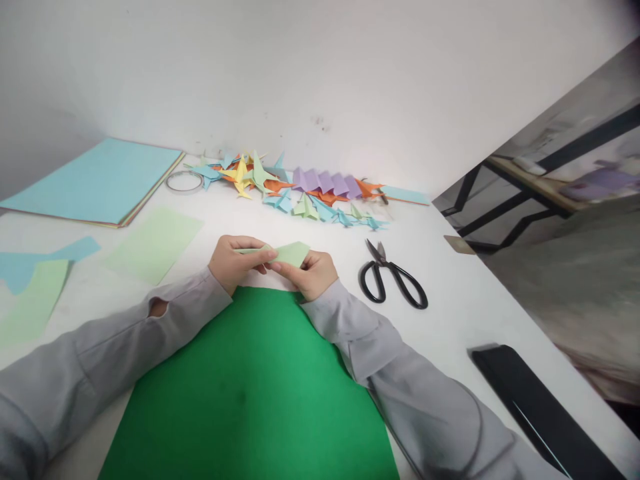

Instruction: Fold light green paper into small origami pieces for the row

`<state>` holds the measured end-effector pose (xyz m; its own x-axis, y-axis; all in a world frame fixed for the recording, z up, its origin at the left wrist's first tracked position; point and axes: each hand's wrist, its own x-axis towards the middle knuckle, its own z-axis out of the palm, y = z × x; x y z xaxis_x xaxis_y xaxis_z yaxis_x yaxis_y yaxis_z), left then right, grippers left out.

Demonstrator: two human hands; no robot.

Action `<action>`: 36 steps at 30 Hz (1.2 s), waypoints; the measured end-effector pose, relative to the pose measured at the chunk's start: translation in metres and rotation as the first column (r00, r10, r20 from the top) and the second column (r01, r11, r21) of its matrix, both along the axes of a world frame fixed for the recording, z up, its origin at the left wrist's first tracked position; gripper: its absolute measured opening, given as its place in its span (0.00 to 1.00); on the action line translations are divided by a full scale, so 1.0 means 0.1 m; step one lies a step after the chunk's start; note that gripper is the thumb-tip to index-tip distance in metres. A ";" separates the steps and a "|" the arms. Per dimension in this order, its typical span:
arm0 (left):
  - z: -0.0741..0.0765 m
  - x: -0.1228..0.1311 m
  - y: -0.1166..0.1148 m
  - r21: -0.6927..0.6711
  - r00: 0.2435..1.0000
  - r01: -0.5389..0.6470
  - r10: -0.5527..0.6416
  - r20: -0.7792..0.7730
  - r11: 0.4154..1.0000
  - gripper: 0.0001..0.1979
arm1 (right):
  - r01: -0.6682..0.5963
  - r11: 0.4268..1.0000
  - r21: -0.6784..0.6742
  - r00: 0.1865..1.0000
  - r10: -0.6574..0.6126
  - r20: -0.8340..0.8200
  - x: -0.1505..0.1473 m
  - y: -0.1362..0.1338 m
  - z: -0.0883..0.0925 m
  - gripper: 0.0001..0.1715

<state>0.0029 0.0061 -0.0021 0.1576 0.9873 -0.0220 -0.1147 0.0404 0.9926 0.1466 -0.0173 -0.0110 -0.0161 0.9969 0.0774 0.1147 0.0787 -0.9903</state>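
A small folded piece of light green paper (pixel 294 253) is held up between my two hands, just beyond the far edge of a green sheet (pixel 245 380). My left hand (pixel 236 260) pinches its left part, with the thumb lying along it. From the other side, my right hand (pixel 314 272) grips the lower right edge, its thumb pointing left. Both thumbs nearly meet at the middle of the paper. The fingers behind the paper are partly hidden.
Scissors with black handles (pixel 385 273) lie right of my hands. Folded paper figures (pixel 260 175) line the wall. Blue sheets (pixel 105 180) are stacked at the left, beside a wire ring (pixel 184 181), a green sheet (pixel 155 243) and paper scraps (pixel 37 300). A black object (pixel 540 407) lies front right.
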 end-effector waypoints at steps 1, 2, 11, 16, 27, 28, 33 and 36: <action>0.00 0.01 0.01 -0.017 1.000 -0.007 0.007 0.022 1.000 0.07 | 0.004 1.000 -0.006 1.000 -0.004 0.014 0.01 0.01 -0.01 0.20; 0.00 0.01 0.01 -0.036 0.999 -0.017 0.018 0.044 0.999 0.07 | -0.002 1.000 -0.021 1.000 0.002 0.022 0.02 0.02 -0.02 0.21; 0.02 0.01 0.01 -0.113 0.993 -0.038 0.050 0.111 0.993 0.09 | -0.025 1.000 -0.011 0.999 0.025 0.038 0.04 0.04 -0.05 0.27; 0.02 0.02 0.01 -0.116 0.991 -0.045 0.059 0.121 0.992 0.10 | 0.026 0.999 0.019 0.998 -0.027 0.052 0.02 0.01 -0.02 0.29; 0.02 0.02 0.03 -0.144 0.982 -0.113 0.133 0.136 0.983 0.13 | 0.022 0.993 -0.120 0.996 -0.032 -0.082 0.04 0.00 0.01 0.30; 0.01 0.02 0.03 -0.133 0.984 -0.107 0.124 0.125 0.985 0.13 | 0.011 0.993 -0.118 0.996 -0.022 -0.092 0.03 0.01 0.01 0.28; -0.05 0.00 0.02 -0.045 0.999 -0.017 0.018 0.031 0.999 0.10 | -0.063 0.994 -0.091 0.994 0.054 -0.096 0.00 0.00 -0.02 0.21; -0.04 -0.02 0.02 0.010 0.999 0.030 -0.030 -0.035 0.999 0.09 | -0.077 0.994 -0.083 0.993 0.068 -0.099 0.01 0.00 -0.03 0.18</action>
